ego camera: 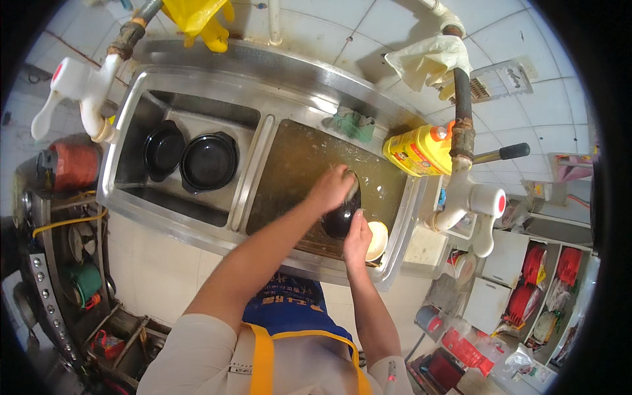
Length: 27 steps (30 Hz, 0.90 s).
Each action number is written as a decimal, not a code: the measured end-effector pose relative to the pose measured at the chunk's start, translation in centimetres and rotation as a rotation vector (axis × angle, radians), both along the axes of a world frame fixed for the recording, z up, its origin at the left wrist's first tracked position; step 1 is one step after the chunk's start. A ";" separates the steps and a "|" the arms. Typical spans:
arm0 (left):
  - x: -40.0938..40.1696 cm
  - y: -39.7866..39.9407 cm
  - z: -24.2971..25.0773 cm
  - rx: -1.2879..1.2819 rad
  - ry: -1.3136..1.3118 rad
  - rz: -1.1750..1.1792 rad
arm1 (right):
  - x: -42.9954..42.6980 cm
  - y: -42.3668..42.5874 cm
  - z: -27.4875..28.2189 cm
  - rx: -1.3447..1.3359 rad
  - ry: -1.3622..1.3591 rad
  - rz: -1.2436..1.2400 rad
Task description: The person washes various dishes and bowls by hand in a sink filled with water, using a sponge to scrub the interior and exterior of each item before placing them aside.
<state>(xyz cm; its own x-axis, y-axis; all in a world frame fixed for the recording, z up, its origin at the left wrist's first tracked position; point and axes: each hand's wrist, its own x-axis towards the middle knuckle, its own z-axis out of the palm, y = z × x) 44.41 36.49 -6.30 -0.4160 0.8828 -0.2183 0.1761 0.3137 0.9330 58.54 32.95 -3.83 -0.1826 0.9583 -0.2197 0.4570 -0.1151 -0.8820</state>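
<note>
Over the murky water in the right sink basin (296, 163), my right hand (358, 239) grips the near edge of a black bowl (338, 220), which is tilted. My left hand (333, 188) is curled at the bowl's far side, against a greyish-green pad or cloth (351, 190); its exact kind is unclear. Just right of my right hand, a pale round bowl (377, 241) lies at the basin's near right corner. In the left basin, two black handled bowls (164, 150) (210, 162) stand side by side.
A green cloth (353, 123) lies on the sink's back ledge, beside a yellow detergent jug (419, 149). White-handled taps (74, 79) (486, 200) jut out at both sides. Yellow gloves (200, 22) hang above. Shelves with red items (523, 303) stand at the right.
</note>
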 end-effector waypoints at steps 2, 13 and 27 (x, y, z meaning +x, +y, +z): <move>-4.1 1.6 -4.6 0.068 0.205 -0.371 | -1.4 -1.2 1.4 0.005 0.020 0.048; 3.0 -6.4 2.2 0.563 0.543 -0.223 | -2.9 3.2 3.6 -0.563 0.666 -0.446; -0.9 -3.3 -3.3 0.351 -0.803 0.188 | 2.7 1.9 1.2 -0.709 0.879 -0.564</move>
